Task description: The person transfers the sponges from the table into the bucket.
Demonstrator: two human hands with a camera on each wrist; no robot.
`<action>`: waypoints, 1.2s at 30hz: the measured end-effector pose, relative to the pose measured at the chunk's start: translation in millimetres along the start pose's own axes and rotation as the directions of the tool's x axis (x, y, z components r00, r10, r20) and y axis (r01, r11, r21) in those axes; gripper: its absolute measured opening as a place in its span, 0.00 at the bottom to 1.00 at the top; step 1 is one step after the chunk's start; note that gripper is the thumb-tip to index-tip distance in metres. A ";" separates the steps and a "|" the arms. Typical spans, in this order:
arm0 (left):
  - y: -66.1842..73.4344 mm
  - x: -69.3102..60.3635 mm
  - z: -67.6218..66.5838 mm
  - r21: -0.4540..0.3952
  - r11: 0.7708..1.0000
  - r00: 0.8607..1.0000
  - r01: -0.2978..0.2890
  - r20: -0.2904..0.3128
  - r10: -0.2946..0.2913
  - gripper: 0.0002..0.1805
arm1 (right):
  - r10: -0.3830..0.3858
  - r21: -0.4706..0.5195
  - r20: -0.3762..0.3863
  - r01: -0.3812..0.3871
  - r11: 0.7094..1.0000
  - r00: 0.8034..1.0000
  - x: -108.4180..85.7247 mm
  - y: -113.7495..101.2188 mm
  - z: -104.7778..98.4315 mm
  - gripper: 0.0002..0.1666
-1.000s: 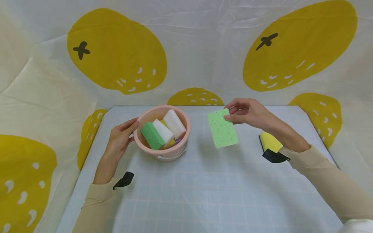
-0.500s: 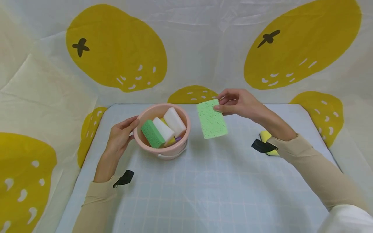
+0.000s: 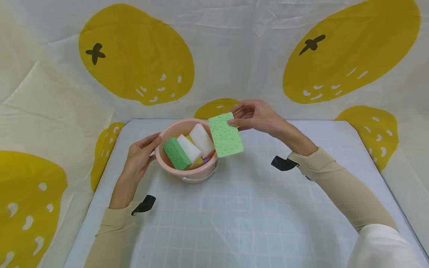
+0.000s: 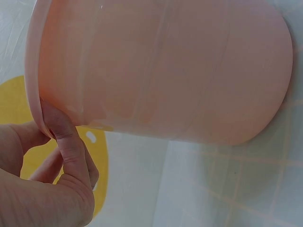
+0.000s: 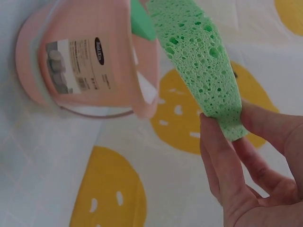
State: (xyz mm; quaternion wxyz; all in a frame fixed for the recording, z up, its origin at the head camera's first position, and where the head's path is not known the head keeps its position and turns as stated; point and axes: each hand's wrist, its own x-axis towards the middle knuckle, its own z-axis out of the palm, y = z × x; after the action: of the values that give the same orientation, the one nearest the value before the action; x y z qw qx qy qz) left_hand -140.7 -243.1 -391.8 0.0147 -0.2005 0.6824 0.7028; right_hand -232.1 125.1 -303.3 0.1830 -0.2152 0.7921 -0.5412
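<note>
A pink bucket [image 3: 197,173] stands at the back of the table, left of centre in the head view. Inside it lie a green sponge [image 3: 177,154], two white sponges [image 3: 202,137] and bits of yellow and purple. My left hand [image 3: 139,154] pinches the bucket's rim at its left side; the left wrist view shows thumb and fingers on either side of the rim [image 4: 34,71]. A flat, light green sponge [image 3: 226,134] full of pores is pinched at its upper right edge by my right hand [image 3: 256,117]. It is held up beside the bucket, overlapping the right rim in the head view.
A pale blue table [image 3: 214,223] with a grid pattern spreads in front. Behind it hangs a white cloth [image 3: 234,56] printed with big yellow fruit. The bucket's white handle [image 3: 200,178] hangs down at its front. My right sleeve [image 3: 328,178] covers most of a dark-edged thing.
My right hand has carried the light green sponge leftward to the bucket's right rim. The right forearm now hides the yellow thing on the table. My left hand stays on the rim.
</note>
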 end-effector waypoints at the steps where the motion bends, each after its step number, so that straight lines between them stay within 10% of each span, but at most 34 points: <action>1: 0.0 0.1 0.0 -0.001 1.000 1.000 0.000 0.001 0.000 0.33 | -0.007 0.002 0.004 0.007 1.000 1.000 2.6 -0.5 2.5 0.23; 14: -3.0 2.1 -0.3 -0.025 1.000 1.000 -0.017 0.013 0.018 0.32 | 0.003 0.068 0.024 -0.004 0.998 1.000 36.9 0.6 40.9 0.22; 36: -0.4 0.6 0.5 -0.010 1.000 1.000 0.008 0.003 -0.008 0.33 | -0.170 -0.270 0.086 0.187 0.945 0.982 70.8 12.8 84.5 0.23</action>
State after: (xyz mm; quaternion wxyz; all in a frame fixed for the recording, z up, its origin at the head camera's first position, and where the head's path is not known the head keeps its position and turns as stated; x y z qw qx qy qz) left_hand -141.3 -242.8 -392.4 0.0176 -0.2022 0.6779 0.7066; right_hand -249.3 25.2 -348.7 0.1256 -0.3260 0.8311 -0.4327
